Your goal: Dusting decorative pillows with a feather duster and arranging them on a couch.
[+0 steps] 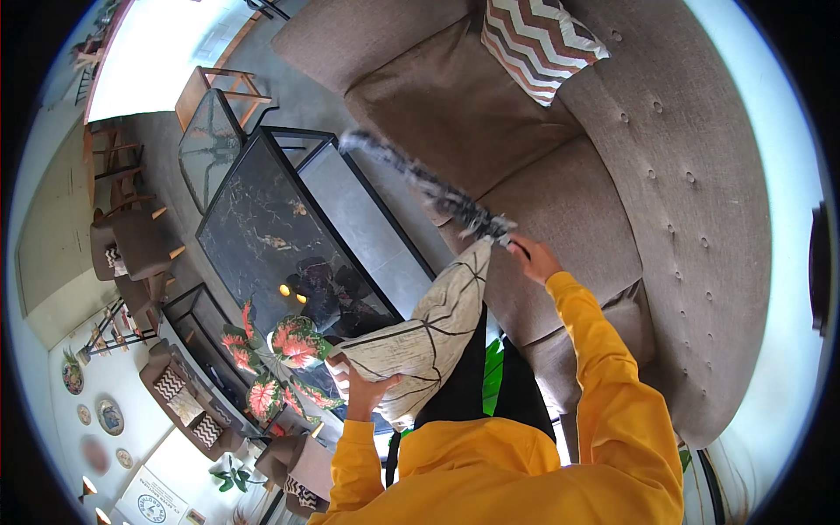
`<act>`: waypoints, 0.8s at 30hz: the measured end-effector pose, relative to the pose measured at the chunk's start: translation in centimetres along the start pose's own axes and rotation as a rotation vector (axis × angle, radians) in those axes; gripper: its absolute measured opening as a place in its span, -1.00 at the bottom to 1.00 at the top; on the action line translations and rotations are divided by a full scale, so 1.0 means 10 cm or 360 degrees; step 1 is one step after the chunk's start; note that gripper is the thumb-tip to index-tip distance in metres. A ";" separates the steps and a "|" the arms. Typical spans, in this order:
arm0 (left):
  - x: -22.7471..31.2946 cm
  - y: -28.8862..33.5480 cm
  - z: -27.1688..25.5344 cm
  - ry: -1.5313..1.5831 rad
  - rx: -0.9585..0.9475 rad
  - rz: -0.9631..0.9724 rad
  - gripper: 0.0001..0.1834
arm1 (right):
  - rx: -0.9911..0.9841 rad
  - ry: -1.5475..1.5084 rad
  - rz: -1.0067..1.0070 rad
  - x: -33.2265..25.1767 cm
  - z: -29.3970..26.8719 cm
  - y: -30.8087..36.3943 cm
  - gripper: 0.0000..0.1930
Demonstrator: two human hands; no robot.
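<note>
- The left hand [367,389] is gripping one cream cushion [429,337] with dark line markings from underneath, fingers wrapped on its lower edge, holding it up in front of the body; the right hand [532,259] is closing around the handle of one grey feather duster [429,185], holding it out over the sofa seat, with the duster's far tip reaching toward the table side.
- One large brown sofa [665,175] is filling the upper right, its buttoned back curving down the right edge and its seat cushions lying under the duster.
- One long black marble-patterned coffee table [271,236] is standing just beside the sofa, left of the hands; a lighter grey panel is running along its sofa side.
- One smaller glass-topped table [208,144] is standing beyond the far end of the coffee table.
- One cushion with brown, orange and white zigzag stripes [538,39] is leaning at the top of the sofa, well apart from both hands.
- One plant with pink and green leaves [284,354] is sitting near the table's near end, just left of the held cushion.
- Both yellow sleeves [604,367] are coming in from the lower edge.
</note>
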State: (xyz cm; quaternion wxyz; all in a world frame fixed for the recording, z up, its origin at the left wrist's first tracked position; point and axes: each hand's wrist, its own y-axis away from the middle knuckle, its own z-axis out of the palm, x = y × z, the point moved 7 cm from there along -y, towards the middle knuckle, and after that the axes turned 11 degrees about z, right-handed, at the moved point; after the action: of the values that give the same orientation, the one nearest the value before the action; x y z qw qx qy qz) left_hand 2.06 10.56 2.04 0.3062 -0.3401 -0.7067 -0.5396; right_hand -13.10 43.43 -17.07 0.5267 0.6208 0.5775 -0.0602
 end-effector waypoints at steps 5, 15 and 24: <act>0.07 0.03 0.18 -0.0034 -0.0046 0.0007 -0.42 | 0.0693 -0.0225 0.0498 0.25 -0.20 -0.43 -0.65; -0.14 0.15 0.09 0.0121 -0.0309 -0.0138 -0.19 | -0.0373 0.0035 -0.0203 -0.63 0.50 -0.34 -0.66; 0.03 0.02 0.32 -0.0027 -0.0396 -0.0076 -0.21 | 0.0515 0.0038 0.0475 0.33 0.10 -0.65 -0.62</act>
State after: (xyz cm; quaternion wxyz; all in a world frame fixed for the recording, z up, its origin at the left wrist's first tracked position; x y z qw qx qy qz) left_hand 1.90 13.72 1.64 0.2428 -0.3632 -0.6447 -0.6273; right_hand -16.54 43.41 -23.51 0.4163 0.7766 0.4682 -0.0661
